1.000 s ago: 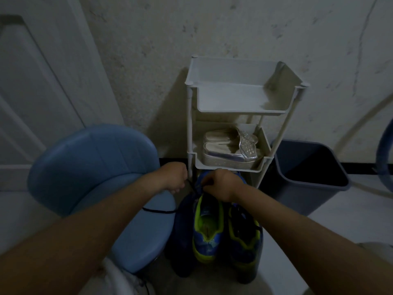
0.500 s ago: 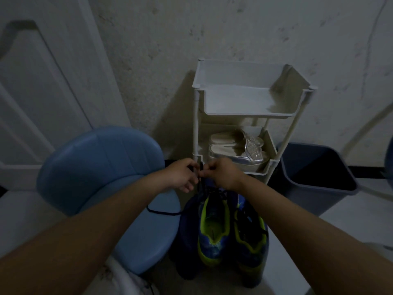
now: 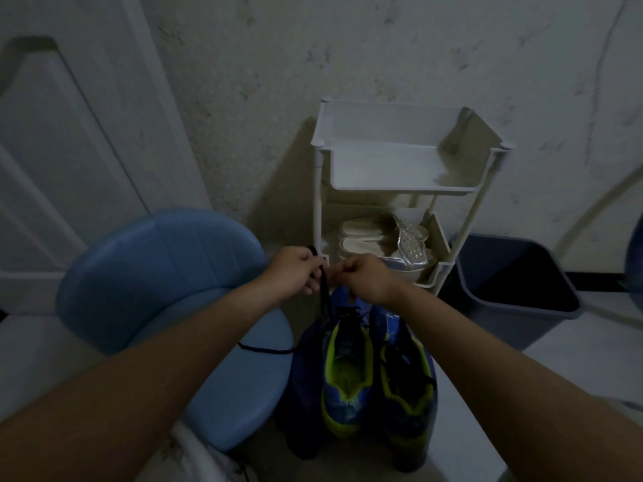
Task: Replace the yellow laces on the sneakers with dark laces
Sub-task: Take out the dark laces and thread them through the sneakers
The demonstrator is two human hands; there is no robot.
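Just below the two hands, the dark lace (image 3: 323,293) now runs as one taut line from the left hand (image 3: 295,273) down to the toe end of the left sneaker (image 3: 344,373). One second ago both hands sat lower, apart, against that toe end; half a second ago they had met; now they are together and higher, with the slack drawn up. Judgement: a pass through an eyelet has been pulled snug, and the lacing on this shoe is in its early rows. The right sneaker (image 3: 407,380), below the right hand (image 3: 362,278), seems to carry dark lacing already. Left hand: fingers curled round the lace, its tip showing above the knuckles. Right hand: fingers curled toward the left; whether they pinch the lace cannot be told. Both forearms are extended forward.
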